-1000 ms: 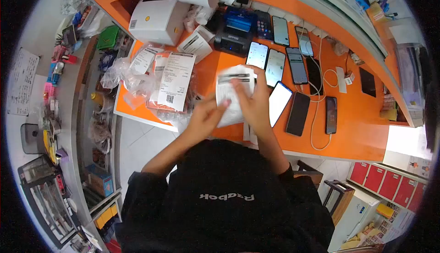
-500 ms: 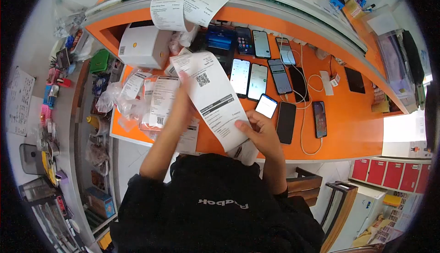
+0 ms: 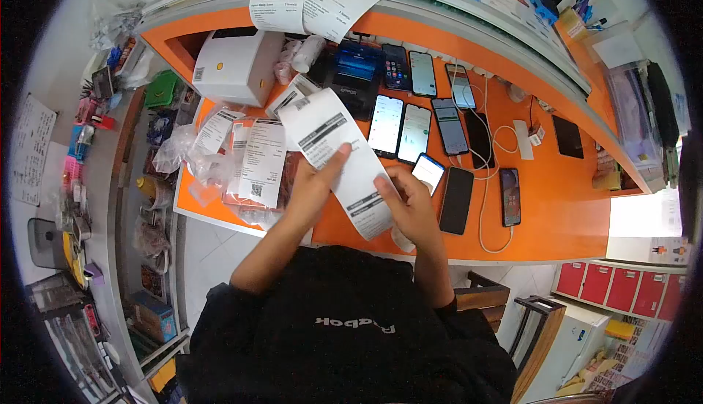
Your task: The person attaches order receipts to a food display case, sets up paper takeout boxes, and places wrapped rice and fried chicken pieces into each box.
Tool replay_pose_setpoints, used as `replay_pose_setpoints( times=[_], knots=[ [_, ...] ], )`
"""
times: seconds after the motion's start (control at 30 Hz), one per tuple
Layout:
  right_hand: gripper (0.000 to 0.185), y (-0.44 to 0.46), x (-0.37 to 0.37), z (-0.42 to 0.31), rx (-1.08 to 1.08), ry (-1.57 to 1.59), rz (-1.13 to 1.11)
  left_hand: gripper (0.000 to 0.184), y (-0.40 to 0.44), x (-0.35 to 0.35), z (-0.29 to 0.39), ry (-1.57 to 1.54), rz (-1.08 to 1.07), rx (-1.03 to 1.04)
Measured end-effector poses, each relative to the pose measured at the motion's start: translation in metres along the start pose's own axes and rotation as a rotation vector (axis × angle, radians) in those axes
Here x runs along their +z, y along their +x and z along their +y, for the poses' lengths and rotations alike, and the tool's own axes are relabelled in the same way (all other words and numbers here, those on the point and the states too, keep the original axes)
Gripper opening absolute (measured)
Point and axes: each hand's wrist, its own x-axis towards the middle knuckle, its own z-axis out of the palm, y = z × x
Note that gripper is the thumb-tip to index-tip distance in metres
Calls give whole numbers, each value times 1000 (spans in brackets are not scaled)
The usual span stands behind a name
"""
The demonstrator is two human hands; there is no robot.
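Note:
A long printed receipt strip [image 3: 333, 129] is stretched between my hands above the orange desk. My left hand [image 3: 318, 177] pinches its left edge, thumb on top of the print. On the strip's lower right side, my right hand [image 3: 406, 203] grips it between thumb and fingers. Close to the right hand lies a small phone with a lit screen [image 3: 428, 173]. Left of the strip, a printed slip [image 3: 262, 159] rests on plastic-wrapped packages. A black receipt printer [image 3: 355, 78] stands just behind the strip.
Several phones, including a dark one [image 3: 457, 200], lie on the orange desk [image 3: 556, 214], with white cables among them. At the back left stands a white label printer [image 3: 233, 67]. More printed slips [image 3: 340, 9] hang from the shelf edge above. A tablet [image 3: 567, 137] lies at the right.
A crumpled white bundle in both hands one second ago has given way to an outstretched strip. Since half a second ago, my left hand has moved down along it.

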Motion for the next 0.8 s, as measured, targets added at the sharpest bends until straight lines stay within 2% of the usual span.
replay_pose_setpoints(
  times=[0.03, 0.13, 0.23, 0.3, 0.4, 0.47, 0.57, 0.6, 0.67, 0.77, 0.8],
  knots=[
    [24, 1, 3, 0, -3, -6, 40, 25, -1, 1, -4, -6, -19, 15],
    [22, 2, 10, -1, 7, -41, 128, 22, -4, 3, -2, -59, -86, -129],
    [21, 0, 16, -4, 16, -60, 162, 22, -8, 10, -5, 51, -201, -51],
    [22, 1, 20, -2, -21, -9, 197, 23, -3, 7, -10, 45, -169, -44],
    [23, 0, 20, -5, 35, 121, 192, 24, -1, 7, -11, 20, -194, -58],
    [22, 4, 19, 1, 83, 316, 152, 24, -3, 9, -11, -13, -216, -41],
    [22, 7, 19, 2, 178, 552, 137, 25, -3, 18, -10, -268, -187, -145],
    [22, 8, 18, 2, 213, 621, 139, 28, -2, 20, -10, -262, -191, -132],
    [22, 8, 20, 10, 153, 527, 164, 32, 2, 21, -10, -250, -195, -105],
    [20, 9, 21, 6, 118, 329, 225, 34, 27, 10, 0, -224, -132, -178],
    [20, 10, 19, 12, 79, 272, 257, 33, 33, 10, 3, -246, -125, -111]
  ],
)
